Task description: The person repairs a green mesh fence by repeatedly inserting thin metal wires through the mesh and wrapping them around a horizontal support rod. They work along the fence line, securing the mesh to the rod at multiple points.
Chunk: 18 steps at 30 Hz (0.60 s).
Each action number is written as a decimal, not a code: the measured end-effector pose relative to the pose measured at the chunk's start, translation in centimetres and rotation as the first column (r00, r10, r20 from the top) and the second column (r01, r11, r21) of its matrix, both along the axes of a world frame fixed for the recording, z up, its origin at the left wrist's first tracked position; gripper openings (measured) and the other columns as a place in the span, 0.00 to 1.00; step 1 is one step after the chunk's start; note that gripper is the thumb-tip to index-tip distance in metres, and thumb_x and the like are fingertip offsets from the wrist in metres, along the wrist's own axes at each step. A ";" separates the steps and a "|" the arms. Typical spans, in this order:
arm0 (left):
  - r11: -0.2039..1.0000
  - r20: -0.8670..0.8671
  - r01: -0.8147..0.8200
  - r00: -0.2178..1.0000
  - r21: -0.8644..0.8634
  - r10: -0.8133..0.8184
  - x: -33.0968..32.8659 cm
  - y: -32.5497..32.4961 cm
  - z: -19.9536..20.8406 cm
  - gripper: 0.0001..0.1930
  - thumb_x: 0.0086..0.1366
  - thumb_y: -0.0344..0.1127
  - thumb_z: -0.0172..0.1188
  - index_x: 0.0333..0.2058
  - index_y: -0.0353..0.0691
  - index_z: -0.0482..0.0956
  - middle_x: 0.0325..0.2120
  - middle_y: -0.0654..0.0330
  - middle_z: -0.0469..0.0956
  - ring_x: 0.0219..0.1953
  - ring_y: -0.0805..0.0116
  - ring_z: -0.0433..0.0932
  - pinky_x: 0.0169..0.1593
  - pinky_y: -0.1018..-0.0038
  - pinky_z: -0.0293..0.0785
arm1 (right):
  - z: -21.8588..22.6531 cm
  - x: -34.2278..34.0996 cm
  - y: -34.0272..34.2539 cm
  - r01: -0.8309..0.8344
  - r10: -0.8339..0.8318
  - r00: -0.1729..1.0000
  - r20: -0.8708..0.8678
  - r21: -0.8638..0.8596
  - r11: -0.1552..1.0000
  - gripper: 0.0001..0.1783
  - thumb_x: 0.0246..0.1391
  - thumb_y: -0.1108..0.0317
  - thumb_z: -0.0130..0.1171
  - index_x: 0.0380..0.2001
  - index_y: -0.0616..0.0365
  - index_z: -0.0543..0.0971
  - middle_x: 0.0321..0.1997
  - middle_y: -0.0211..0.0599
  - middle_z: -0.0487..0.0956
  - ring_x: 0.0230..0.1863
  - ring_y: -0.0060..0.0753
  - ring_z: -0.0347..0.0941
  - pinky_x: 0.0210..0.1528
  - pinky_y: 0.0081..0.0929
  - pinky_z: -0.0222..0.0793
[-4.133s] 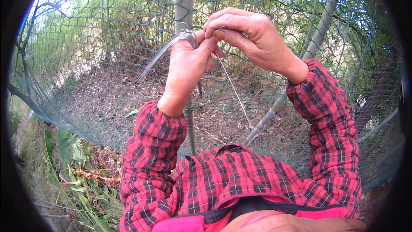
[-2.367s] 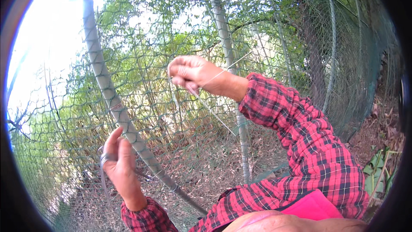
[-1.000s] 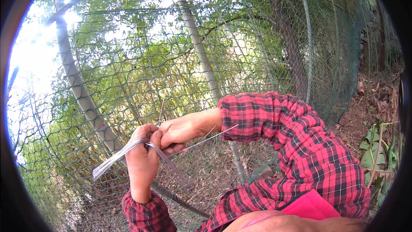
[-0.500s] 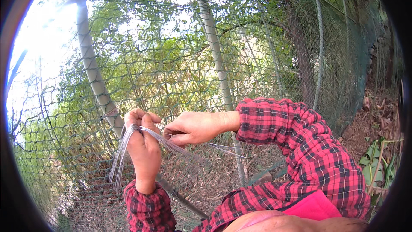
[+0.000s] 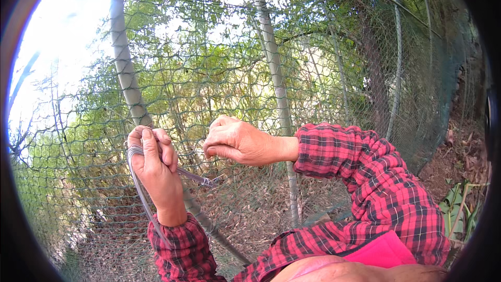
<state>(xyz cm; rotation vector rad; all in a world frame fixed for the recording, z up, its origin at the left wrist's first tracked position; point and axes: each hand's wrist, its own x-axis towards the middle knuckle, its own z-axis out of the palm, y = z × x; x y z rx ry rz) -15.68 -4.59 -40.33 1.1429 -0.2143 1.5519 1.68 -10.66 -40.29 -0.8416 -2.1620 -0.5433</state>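
Note:
My left hand (image 5: 159,177) is closed round a bundle of thin grey-silver wires (image 5: 142,194). The strands loop over the index finger and hang down past the wrist, while their other end sticks out to the right below the fingers, with a small curled tangle. To the right, my right hand (image 5: 245,143) is apart from the bundle, its thumb and fingers pressed together in a pinch. Whatever is between those fingertips, if anything, is too small to make out. Both hands are in front of a green mesh net (image 5: 209,89).
Behind the left hand rises a pale bamboo pole (image 5: 125,68), and a second pole (image 5: 276,73) stands behind the right wrist. A slanting pole (image 5: 222,240) runs low across the net. Dry leaves cover the ground, and green leaves (image 5: 456,209) lie at the right.
My right hand has drawn away from the wire bundle, upward and slightly right. My left hand has shifted left, still gripping the bundle, which looks more gathered. The whole view has tilted a little.

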 end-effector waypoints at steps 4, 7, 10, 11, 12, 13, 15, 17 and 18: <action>0.990 0.112 -0.139 0.985 0.031 0.134 -1.0 1.2 0.3 0.03 0.68 0.32 0.44 0.37 0.41 0.64 0.25 0.61 0.69 0.15 0.85 0.58 0.15 0.89 0.53 | 0.1 -0.3 -0.7 -0.394 0.009 0.849 -0.528 -0.622 0.676 0.07 0.58 0.71 0.44 0.34 0.57 0.72 0.25 0.31 0.74 0.29 0.24 0.74 0.34 0.24 0.69; 0.987 0.087 -0.151 0.985 0.058 0.146 -1.5 2.2 0.4 0.04 0.68 0.33 0.45 0.37 0.41 0.64 0.25 0.61 0.69 0.16 0.84 0.59 0.16 0.88 0.54 | 0.6 -0.4 -1.0 -0.474 -0.003 0.803 -0.596 -0.642 0.603 0.11 0.61 0.68 0.39 0.35 0.59 0.73 0.24 0.29 0.73 0.27 0.17 0.73 0.32 0.20 0.69; 0.994 0.120 -0.090 0.989 0.058 0.083 -1.8 2.5 0.4 0.04 0.67 0.33 0.45 0.38 0.40 0.64 0.25 0.61 0.68 0.17 0.83 0.59 0.17 0.88 0.55 | 0.7 -0.4 -1.0 -0.153 0.052 0.961 -0.272 -0.364 0.919 0.10 0.59 0.67 0.43 0.36 0.59 0.73 0.23 0.33 0.74 0.27 0.30 0.75 0.31 0.31 0.69; 0.998 0.124 -0.051 0.991 0.023 0.048 -1.8 2.5 0.5 0.04 0.67 0.33 0.46 0.39 0.40 0.64 0.25 0.61 0.68 0.18 0.83 0.59 0.17 0.88 0.55 | 0.7 -0.3 -1.2 -0.164 0.114 0.977 -0.180 -0.299 0.940 0.09 0.58 0.67 0.44 0.35 0.59 0.73 0.24 0.35 0.74 0.27 0.35 0.74 0.31 0.32 0.69; 0.998 0.148 -0.015 0.989 0.053 0.007 -1.8 2.4 0.5 0.05 0.67 0.33 0.46 0.39 0.39 0.65 0.26 0.61 0.67 0.18 0.83 0.58 0.18 0.88 0.55 | 0.5 -0.4 -1.0 -0.131 0.110 0.990 -0.092 -0.275 0.952 0.08 0.57 0.67 0.46 0.35 0.58 0.73 0.24 0.38 0.75 0.27 0.40 0.74 0.31 0.34 0.68; 0.996 0.153 0.034 0.987 0.088 -0.047 -1.8 2.3 0.6 0.05 0.67 0.33 0.46 0.39 0.39 0.65 0.26 0.61 0.67 0.18 0.83 0.58 0.18 0.88 0.55 | 0.4 -0.3 -1.2 -0.110 0.117 0.993 0.012 -0.254 0.961 0.08 0.56 0.67 0.47 0.34 0.58 0.73 0.25 0.40 0.75 0.27 0.44 0.74 0.32 0.36 0.68; 0.979 0.210 0.173 0.958 0.109 -0.193 -1.8 2.0 0.8 0.06 0.67 0.34 0.46 0.39 0.38 0.65 0.26 0.61 0.67 0.18 0.83 0.57 0.17 0.88 0.55 | 0.2 -0.4 -1.2 -0.081 0.108 0.992 0.060 -0.344 0.936 0.07 0.54 0.67 0.49 0.34 0.57 0.73 0.28 0.45 0.75 0.29 0.50 0.72 0.32 0.37 0.68; 0.985 0.143 0.096 0.983 0.140 -0.116 -1.7 1.6 0.7 0.05 0.67 0.34 0.46 0.39 0.40 0.66 0.25 0.62 0.68 0.17 0.84 0.58 0.17 0.88 0.55 | 0.6 -0.3 -1.1 -0.038 0.094 0.990 0.107 -0.435 0.899 0.08 0.53 0.67 0.50 0.35 0.57 0.73 0.27 0.44 0.75 0.29 0.50 0.72 0.33 0.36 0.68; 0.991 0.111 0.023 0.993 0.133 -0.038 -1.7 1.4 0.5 0.05 0.67 0.34 0.46 0.39 0.41 0.66 0.25 0.62 0.68 0.17 0.84 0.59 0.17 0.88 0.55 | 1.0 -0.2 -1.1 -0.024 0.090 0.990 0.111 -0.494 0.869 0.13 0.55 0.62 0.50 0.40 0.58 0.73 0.33 0.46 0.77 0.34 0.48 0.74 0.37 0.36 0.69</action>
